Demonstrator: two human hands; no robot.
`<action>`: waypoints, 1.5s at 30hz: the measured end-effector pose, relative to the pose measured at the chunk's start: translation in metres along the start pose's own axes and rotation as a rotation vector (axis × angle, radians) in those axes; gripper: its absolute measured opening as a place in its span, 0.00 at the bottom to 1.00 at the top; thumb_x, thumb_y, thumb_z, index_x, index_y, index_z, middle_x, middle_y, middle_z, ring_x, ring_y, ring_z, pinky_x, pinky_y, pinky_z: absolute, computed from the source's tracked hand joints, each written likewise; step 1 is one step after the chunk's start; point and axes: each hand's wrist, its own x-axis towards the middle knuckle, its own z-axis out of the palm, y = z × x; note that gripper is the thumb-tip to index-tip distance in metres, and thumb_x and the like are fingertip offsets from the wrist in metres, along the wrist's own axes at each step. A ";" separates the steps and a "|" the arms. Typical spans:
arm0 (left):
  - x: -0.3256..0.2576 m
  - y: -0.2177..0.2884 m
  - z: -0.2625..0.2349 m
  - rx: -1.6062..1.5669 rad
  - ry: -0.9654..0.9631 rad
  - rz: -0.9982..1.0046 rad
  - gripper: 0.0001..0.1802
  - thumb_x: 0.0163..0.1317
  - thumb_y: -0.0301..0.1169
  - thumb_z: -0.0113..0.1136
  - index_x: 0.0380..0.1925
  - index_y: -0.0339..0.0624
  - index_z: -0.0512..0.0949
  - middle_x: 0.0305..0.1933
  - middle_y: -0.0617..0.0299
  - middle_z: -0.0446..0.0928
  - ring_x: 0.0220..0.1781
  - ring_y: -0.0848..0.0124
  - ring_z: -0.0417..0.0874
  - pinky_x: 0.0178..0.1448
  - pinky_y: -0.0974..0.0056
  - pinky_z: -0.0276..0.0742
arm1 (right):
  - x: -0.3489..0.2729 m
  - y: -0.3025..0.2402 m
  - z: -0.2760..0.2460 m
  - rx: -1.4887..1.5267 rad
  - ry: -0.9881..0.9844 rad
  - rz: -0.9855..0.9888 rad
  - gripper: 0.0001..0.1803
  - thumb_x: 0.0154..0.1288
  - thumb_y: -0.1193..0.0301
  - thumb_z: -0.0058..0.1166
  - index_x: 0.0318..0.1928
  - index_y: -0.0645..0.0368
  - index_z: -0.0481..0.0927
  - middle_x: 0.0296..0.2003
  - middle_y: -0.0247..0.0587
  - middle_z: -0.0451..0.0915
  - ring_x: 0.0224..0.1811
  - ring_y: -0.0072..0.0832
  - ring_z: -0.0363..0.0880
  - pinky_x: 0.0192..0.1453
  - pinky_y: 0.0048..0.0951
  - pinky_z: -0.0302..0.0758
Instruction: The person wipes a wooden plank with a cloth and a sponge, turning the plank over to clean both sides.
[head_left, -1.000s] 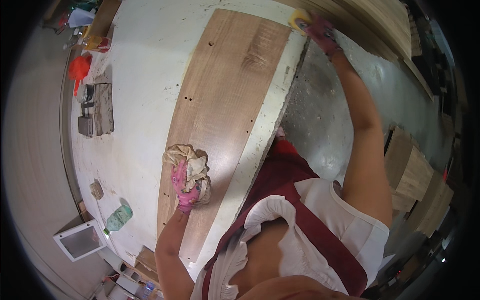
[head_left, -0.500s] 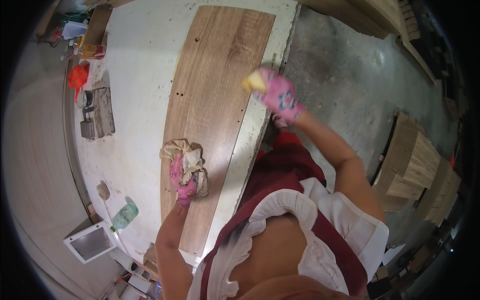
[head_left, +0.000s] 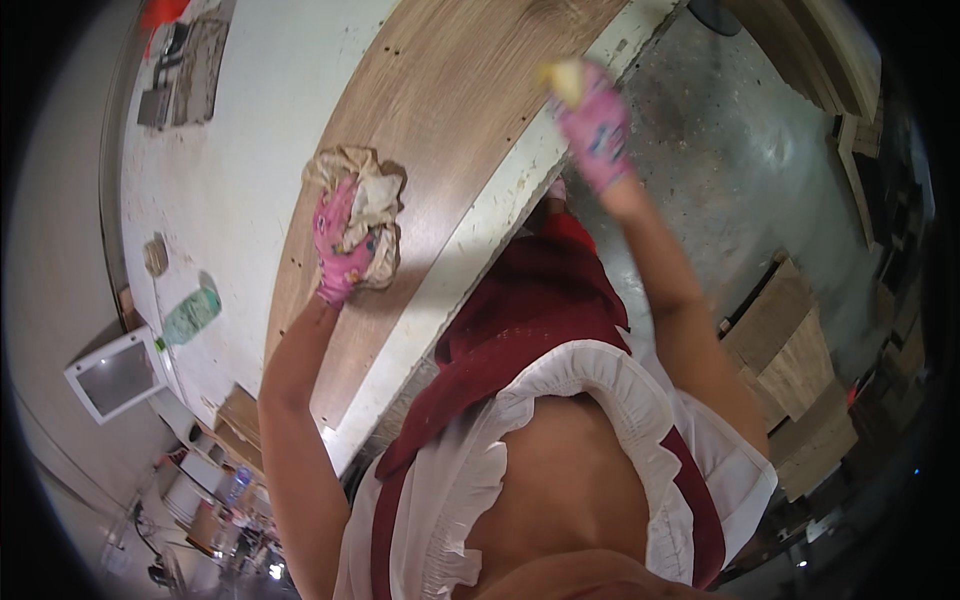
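Note:
On a white worktable [head_left: 250, 110] lies a long wood-grain panel [head_left: 450, 100] with a curved left edge and a few small dark holes. My left hand [head_left: 338, 250], in a pink patterned glove, is closed on a crumpled beige cloth [head_left: 376, 195] and presses it onto the panel near its left edge. My right hand [head_left: 600, 130], gloved alike and blurred by motion, grips a pale yellow piece [head_left: 563, 82] that looks like a sponge or folded cloth. It hangs over the table's right edge, beside the panel.
A crushed green plastic bottle [head_left: 192, 316], a white-framed pane [head_left: 117, 375] and a small round beige piece [head_left: 155, 256] sit left. Farther up is a worn block with metal parts [head_left: 195, 75]. Stacked boards [head_left: 790, 350] lie on the floor at right.
The view has shifted, so the table and panel appear turned and higher. My right hand has moved off the panel's edge to the table's edge. My left hand stays on the cloth.

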 end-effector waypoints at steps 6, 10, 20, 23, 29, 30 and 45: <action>-0.004 0.020 -0.026 -0.124 0.071 -0.062 0.34 0.42 0.29 0.65 0.56 0.44 0.73 0.62 0.55 0.71 0.65 0.61 0.70 0.73 0.52 0.52 | -0.179 -0.116 0.009 0.366 -0.601 -0.239 0.30 0.55 0.58 0.59 0.56 0.53 0.66 0.45 0.51 0.75 0.43 0.48 0.78 0.47 0.43 0.75; -0.008 0.012 -0.019 -0.170 0.121 -0.045 0.35 0.45 0.31 0.65 0.58 0.45 0.72 0.62 0.59 0.71 0.65 0.65 0.70 0.74 0.56 0.52 | -0.151 -0.110 0.000 0.241 -0.443 -0.144 0.29 0.56 0.59 0.60 0.54 0.61 0.68 0.44 0.53 0.76 0.45 0.49 0.77 0.49 0.42 0.74; -0.014 0.008 -0.004 -0.170 0.296 -0.013 0.28 0.50 0.34 0.63 0.54 0.40 0.74 0.54 0.51 0.76 0.60 0.57 0.73 0.67 0.56 0.64 | -0.223 -0.153 0.035 0.112 -0.283 -0.245 0.26 0.55 0.59 0.59 0.50 0.61 0.70 0.40 0.53 0.74 0.41 0.48 0.76 0.44 0.42 0.75; -0.036 -0.003 -0.010 -0.165 0.312 -0.080 0.30 0.51 0.35 0.63 0.56 0.41 0.72 0.57 0.50 0.74 0.62 0.57 0.71 0.70 0.55 0.60 | -0.298 -0.204 0.037 0.300 -0.806 -0.289 0.27 0.53 0.60 0.60 0.51 0.57 0.70 0.41 0.52 0.74 0.41 0.50 0.77 0.45 0.42 0.76; -0.210 -0.061 -0.083 0.112 0.356 -0.251 0.29 0.52 0.28 0.63 0.58 0.45 0.72 0.62 0.58 0.72 0.65 0.63 0.70 0.73 0.57 0.57 | -0.251 -0.179 0.027 0.253 -0.479 -0.445 0.24 0.54 0.60 0.60 0.48 0.60 0.74 0.39 0.49 0.76 0.38 0.46 0.76 0.44 0.41 0.76; -0.248 -0.077 -0.091 0.111 0.342 -0.368 0.29 0.53 0.28 0.63 0.58 0.45 0.72 0.61 0.58 0.72 0.65 0.63 0.70 0.72 0.58 0.58 | -0.235 -0.157 0.030 0.236 -0.407 -0.382 0.22 0.54 0.64 0.62 0.47 0.61 0.75 0.39 0.48 0.77 0.39 0.46 0.77 0.44 0.40 0.76; -0.329 -0.079 -0.115 0.065 0.486 -0.466 0.29 0.51 0.31 0.60 0.56 0.37 0.71 0.58 0.46 0.72 0.62 0.52 0.70 0.69 0.56 0.62 | -0.440 -0.308 0.094 0.241 -0.802 -0.860 0.29 0.46 0.60 0.65 0.52 0.49 0.73 0.36 0.41 0.74 0.35 0.37 0.79 0.39 0.39 0.79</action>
